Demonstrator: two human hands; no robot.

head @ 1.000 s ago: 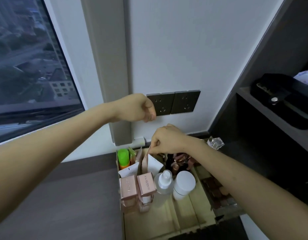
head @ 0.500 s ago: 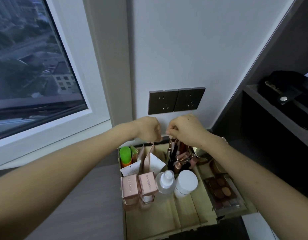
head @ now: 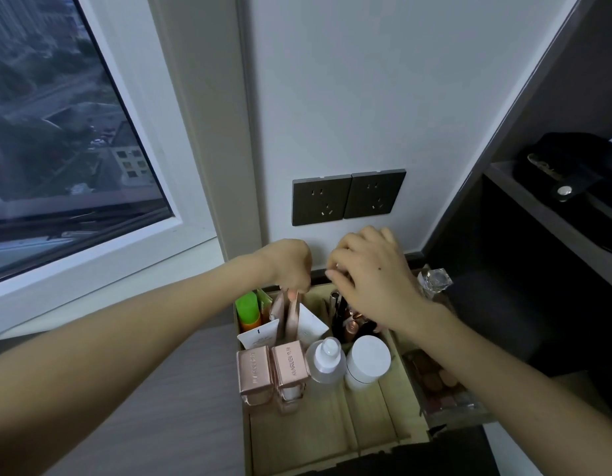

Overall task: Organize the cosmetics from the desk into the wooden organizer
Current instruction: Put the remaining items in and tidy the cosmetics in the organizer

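- The wooden organizer (head: 335,438) is taken as the landmark here; it's parked on the desk right under the dark wall sockets (head: 347,197), and most of the cosmetics are already stood up in it.
- The left hand (head: 291,266) is curled shut over the organizer's back-left compartment, fingertips pinched on the top edge of a pinkish sachet (head: 292,314) that's being fed in beside the white tubes (head: 260,333).
- That sachet looks light, thin and floppy, so it's probably best pinched at the top seam and slid straight down; it could easily buckle against its neighbours.
- The right hand (head: 370,280) is hovering over the back-middle compartment, fingers bent down among the slim lipsticks and pens (head: 349,321). Whether anything is actually gripped can't be told, the fingertips are hidden.
- Those sticks are judged stiff, smooth and tippy, so better taken near the caps.
- Up front, two rose-gold-capped bottles (head: 270,372), a clear pump bottle (head: 325,362) and a white jar (head: 366,362) are lined up. Glassy-looking stuff, likely heavier and breakable.
- An eyeshadow palette (head: 438,383) is lying flat just right of the organizer.
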